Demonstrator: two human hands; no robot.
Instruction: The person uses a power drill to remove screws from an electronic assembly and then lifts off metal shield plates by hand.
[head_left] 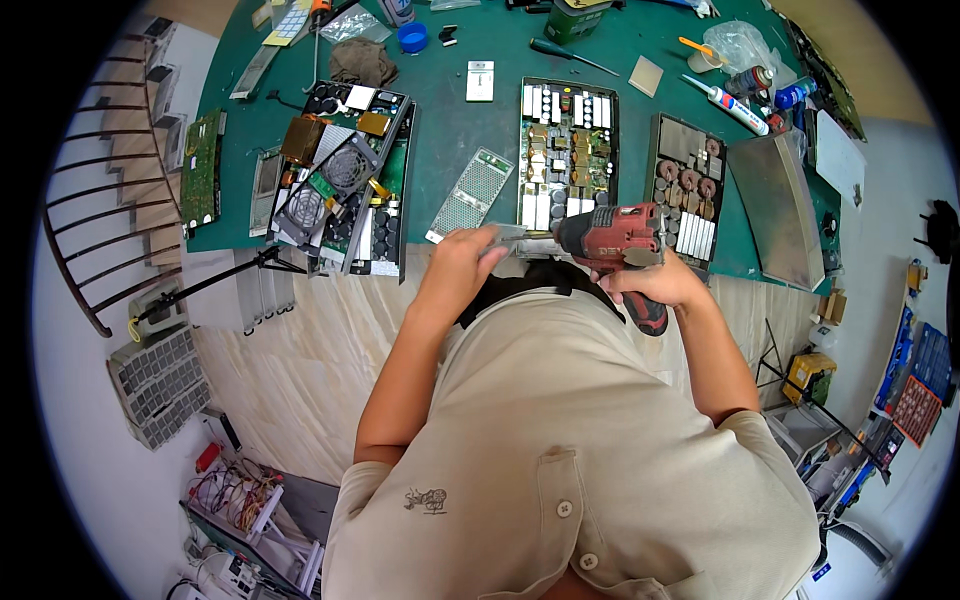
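Observation:
At the bench's front edge, my right hand (660, 280) grips a red cordless drill (615, 232), its nose pointing left. My left hand (462, 268) is closed on a small pale piece (505, 232) at the drill's tip; its exact shape is hard to make out. Just behind that hand lies a perforated metal panel (473, 188). An open chassis packed with circuit parts (568, 140) sits behind the drill, with another open unit with coils (685, 185) to its right. On the left is a chassis (340, 180) with fans and boards stacked in it.
The green bench (450, 125) carries a screwdriver (575, 56), tubes and cans (748, 85), a cloth (360, 60) and a green circuit board (200, 170). A metal cover (775, 200) rests at the right edge. A railed staircase (100, 200) stands left; cluttered shelving (905, 380) is at right.

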